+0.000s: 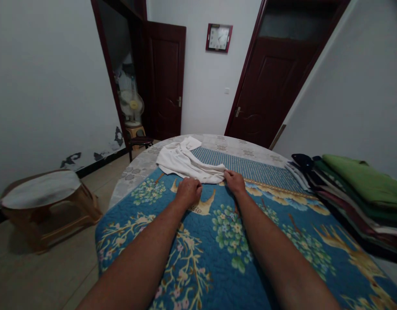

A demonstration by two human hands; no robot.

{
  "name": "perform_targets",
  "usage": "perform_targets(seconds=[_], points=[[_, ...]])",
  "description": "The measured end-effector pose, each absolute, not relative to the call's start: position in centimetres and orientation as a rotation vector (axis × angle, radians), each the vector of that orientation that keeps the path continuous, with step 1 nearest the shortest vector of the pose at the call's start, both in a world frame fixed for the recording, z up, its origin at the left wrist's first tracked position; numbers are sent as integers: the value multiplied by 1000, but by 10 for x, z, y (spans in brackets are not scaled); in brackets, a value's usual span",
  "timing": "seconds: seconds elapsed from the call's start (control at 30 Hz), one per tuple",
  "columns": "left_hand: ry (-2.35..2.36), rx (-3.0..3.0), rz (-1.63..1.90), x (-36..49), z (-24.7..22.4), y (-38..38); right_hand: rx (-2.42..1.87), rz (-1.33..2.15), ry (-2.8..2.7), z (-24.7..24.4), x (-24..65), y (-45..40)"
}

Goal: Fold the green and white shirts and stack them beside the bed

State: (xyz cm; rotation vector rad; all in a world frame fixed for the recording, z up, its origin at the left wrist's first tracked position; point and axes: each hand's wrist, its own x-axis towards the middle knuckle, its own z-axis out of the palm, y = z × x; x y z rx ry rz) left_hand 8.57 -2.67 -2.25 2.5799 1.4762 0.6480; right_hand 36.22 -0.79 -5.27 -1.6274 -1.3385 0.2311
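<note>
A white garment (190, 163), possibly a shirt, lies bunched and partly spread on a blue floral quilted cover (217, 267) over the table. Its far end points up and left, toward the table's far edge. With fingers curled, my left hand (188, 191) pinches the garment's near edge. My right hand (234, 181) grips its right-hand corner between thumb and fingers. Folds hide how the cloth is laid out underneath.
A stack of folded clothes (363, 185), green on top, sits at the table's right. A plastic stool (46, 202) stands on the floor at left. Behind the table are an open door (166, 77), a fan (132, 103) and a wall clock (219, 38).
</note>
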Motion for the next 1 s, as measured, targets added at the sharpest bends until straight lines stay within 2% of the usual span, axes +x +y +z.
perform_targets(seconds=[0.13, 0.3, 0.57, 0.73, 0.87, 1.0], points=[[1458, 2558, 670, 84, -23, -26, -1447, 352, -933, -51, 374, -17], [1407, 2488, 752, 83, -24, -24, -1069, 771, -617, -42, 373, -59], [1334, 2302, 834, 86, -19, -28, -999, 1501, -1002, -29, 357, -167], [968, 2108, 840, 91, -4, -49, -905, 1964, -1363, -30, 306, -194], [742, 1919, 789, 95, 3, -70, -830, 2092, -1613, -25, 267, -196], [511, 1607, 583, 97, 5, -80, -720, 2160, -1473, -23, 275, -198]])
